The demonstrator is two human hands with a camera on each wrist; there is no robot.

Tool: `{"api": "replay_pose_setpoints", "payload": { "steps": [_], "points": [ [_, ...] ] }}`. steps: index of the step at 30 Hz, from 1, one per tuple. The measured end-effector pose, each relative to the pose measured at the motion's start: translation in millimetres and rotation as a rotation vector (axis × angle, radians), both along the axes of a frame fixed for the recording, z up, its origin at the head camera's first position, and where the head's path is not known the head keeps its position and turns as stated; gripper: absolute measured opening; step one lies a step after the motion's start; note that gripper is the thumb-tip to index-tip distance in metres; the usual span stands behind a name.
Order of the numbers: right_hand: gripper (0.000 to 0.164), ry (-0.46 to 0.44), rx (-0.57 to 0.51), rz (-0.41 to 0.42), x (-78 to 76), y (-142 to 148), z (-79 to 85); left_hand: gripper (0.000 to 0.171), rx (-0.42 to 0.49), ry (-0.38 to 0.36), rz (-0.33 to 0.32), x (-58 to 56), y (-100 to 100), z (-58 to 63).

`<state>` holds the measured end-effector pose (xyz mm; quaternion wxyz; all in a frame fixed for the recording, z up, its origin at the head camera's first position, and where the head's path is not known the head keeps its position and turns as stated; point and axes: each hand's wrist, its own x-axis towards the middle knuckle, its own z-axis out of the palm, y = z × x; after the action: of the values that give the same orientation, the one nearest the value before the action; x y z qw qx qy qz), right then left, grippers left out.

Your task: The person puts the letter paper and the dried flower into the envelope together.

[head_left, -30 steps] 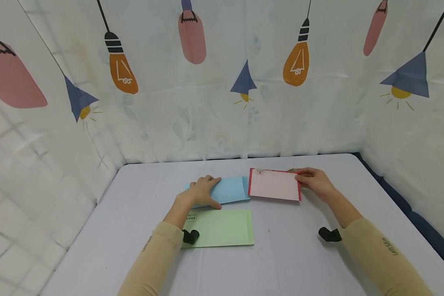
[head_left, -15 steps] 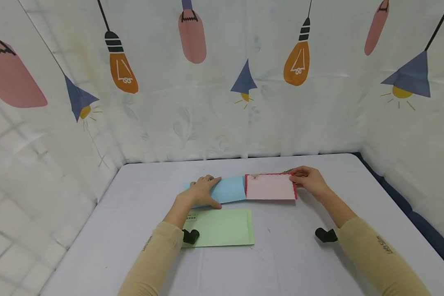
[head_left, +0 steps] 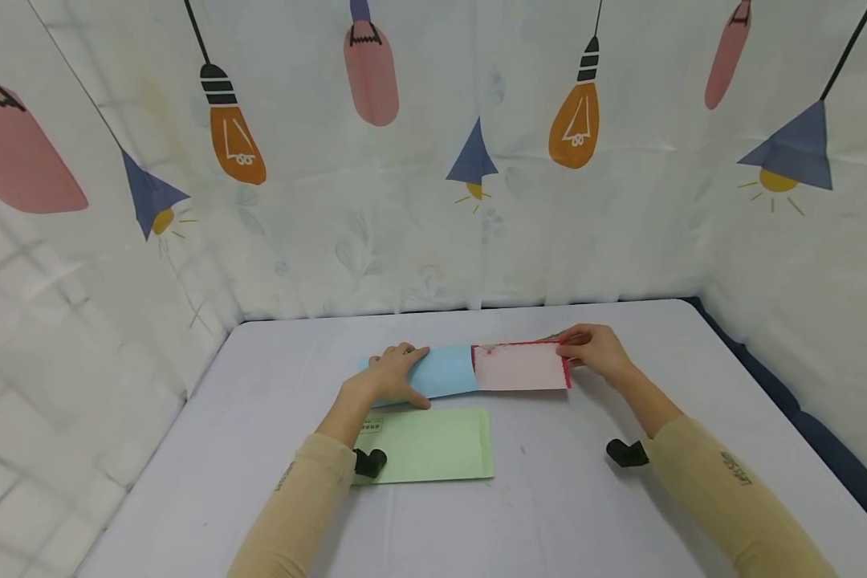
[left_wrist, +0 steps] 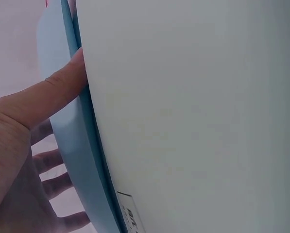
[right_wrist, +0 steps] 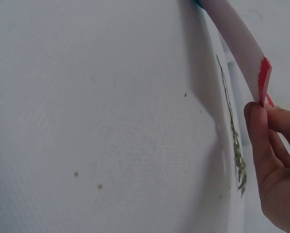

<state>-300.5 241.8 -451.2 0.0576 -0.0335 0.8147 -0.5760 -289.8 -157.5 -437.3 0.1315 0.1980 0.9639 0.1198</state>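
Observation:
A light blue envelope (head_left: 444, 369) lies in mid-table. My left hand (head_left: 396, 376) spans it, thumb at its near edge and fingers towards the far edge. In the left wrist view the thumb (left_wrist: 52, 92) touches the blue envelope's (left_wrist: 72, 124) long edge, and the fingertips are hidden behind it. My right hand (head_left: 594, 352) pinches the right end of a pink card (head_left: 520, 368) with red borders. The card's left end overlaps the blue envelope's right end. From the right wrist view, thumb and finger meet at the red edge (right_wrist: 264, 77), and the card bows.
A pale green envelope (head_left: 433, 445) with a small printed box lies nearer the body, below the blue one. A thin dried green sprig (right_wrist: 237, 160) lies behind the card, near the right hand. Patterned cloth (head_left: 433, 241) hangs behind the white table (head_left: 549, 514).
My right hand has moved left and lowered the pink card, bringing its left end over to the blue envelope's right end. The left hand has stayed in place.

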Motion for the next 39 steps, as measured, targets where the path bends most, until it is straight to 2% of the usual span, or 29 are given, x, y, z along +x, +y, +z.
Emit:
{"api": "replay_pose_setpoints", "payload": {
  "steps": [11,24,35,39],
  "points": [
    [0.032,-0.013,0.054,-0.015,-9.1,-16,-9.4,0.106,-0.009,-0.009,0.004,0.4,0,0.0],
    [0.032,-0.03,0.1,-0.009,-9.3,-34,-13.5,0.106,-0.01,-0.014,0.005,-1.3,0,-1.4],
    [0.044,-0.074,0.081,0.066,-9.3,-46,-15.0,0.107,-0.006,-0.011,0.002,-1.5,1,2.1],
    [0.047,-0.066,0.089,0.078,-10.3,-48,-17.1,0.106,-0.006,-0.008,0.002,-0.8,1,2.8]
  ]
}}
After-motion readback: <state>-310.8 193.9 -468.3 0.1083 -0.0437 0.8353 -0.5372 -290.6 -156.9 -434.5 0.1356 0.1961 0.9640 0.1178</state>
